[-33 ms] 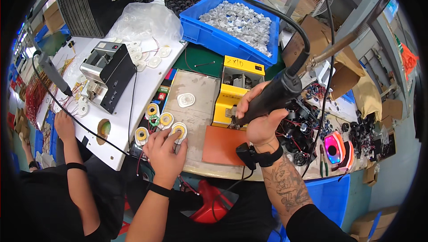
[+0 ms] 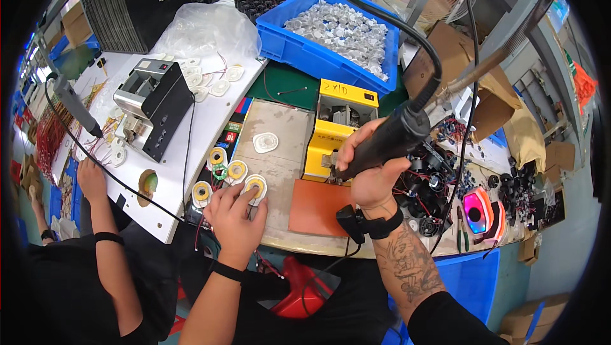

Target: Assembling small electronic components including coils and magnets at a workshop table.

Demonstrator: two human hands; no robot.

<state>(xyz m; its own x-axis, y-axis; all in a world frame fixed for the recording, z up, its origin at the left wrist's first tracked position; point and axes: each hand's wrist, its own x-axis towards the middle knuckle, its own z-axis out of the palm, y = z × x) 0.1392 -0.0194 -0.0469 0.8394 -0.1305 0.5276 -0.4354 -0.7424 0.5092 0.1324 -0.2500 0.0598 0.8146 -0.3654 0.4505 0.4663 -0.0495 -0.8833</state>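
Observation:
My right hand [image 2: 369, 176] is wrapped round a black electric screwdriver [image 2: 387, 143] hanging from a thick black cable. The tool slants down to the front of a yellow screw feeder [image 2: 323, 148], where its tip is hard to make out. My left hand [image 2: 234, 221] grips the near edge of a white round part with a yellow ring [image 2: 256, 186]. Close by lie several similar parts, among them another white yellow-ringed part [image 2: 202, 193], and a small green ring [image 2: 219, 171]. A plain white round part [image 2: 265, 143] rests on the worn mat [image 2: 280, 119].
An orange pad [image 2: 321, 208] lies before the feeder. Behind it stands a blue bin [image 2: 299, 55] of clear plastic pieces. Black parts and wires crowd the right, with a glowing light unit [image 2: 475, 211]. At left, a co-worker's hand [image 2: 93, 179] rests near a black-and-silver machine [image 2: 154, 106].

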